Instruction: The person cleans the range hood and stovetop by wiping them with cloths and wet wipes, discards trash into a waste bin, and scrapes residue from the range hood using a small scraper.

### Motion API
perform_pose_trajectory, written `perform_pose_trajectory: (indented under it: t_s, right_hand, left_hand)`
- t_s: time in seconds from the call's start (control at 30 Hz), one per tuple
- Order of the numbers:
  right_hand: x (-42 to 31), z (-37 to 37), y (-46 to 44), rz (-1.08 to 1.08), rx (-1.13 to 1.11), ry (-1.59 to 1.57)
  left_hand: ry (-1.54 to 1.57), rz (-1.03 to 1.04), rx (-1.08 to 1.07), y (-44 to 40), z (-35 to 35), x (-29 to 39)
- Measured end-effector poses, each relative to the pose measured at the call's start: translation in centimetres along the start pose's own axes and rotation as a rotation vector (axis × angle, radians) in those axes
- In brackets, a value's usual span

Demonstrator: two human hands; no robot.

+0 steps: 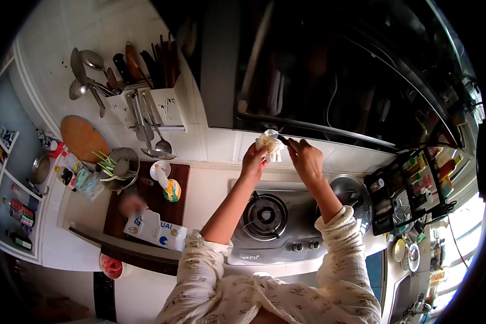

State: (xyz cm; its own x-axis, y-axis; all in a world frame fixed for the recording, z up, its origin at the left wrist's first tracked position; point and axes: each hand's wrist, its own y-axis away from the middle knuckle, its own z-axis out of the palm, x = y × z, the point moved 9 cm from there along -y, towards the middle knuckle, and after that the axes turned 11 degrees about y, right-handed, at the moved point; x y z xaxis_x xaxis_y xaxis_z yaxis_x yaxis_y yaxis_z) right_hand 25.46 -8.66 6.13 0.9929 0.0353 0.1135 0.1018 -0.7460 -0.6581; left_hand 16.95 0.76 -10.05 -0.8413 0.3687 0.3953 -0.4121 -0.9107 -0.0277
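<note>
In front of the range hood, above the stove, my left hand is closed on a crumpled, whitish tissue with yellowish-brown patches. My right hand grips a small tool with a dark handle. The tool's far end meets the tissue and is partly hidden by it, so its kind cannot be made out. Below my hands lies the gas stove with a bare burner. A lidded pan sits on its right side, partly behind my right forearm.
At left, a dark board bears a spray bottle, a tissue box and a pot with green stalks. A utensil rack hangs on the wall. The range hood overhangs closely. A black shelf stands right.
</note>
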Motion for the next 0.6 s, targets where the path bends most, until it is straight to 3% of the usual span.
perform_pose_trajectory:
  t_s: [0.4,0.6]
  right_hand:
    - [12.4,-1.6,4.4,0.093,-0.104,0.071]
    - [13.2,-6.5,8.1,0.040,-0.076,-0.146]
  left_hand:
    - [-0.055,-0.127,0.075,-5.6,4.8,-14.2]
    - [-0.030,0.034,-0.034,-2.0,5.7,-12.6]
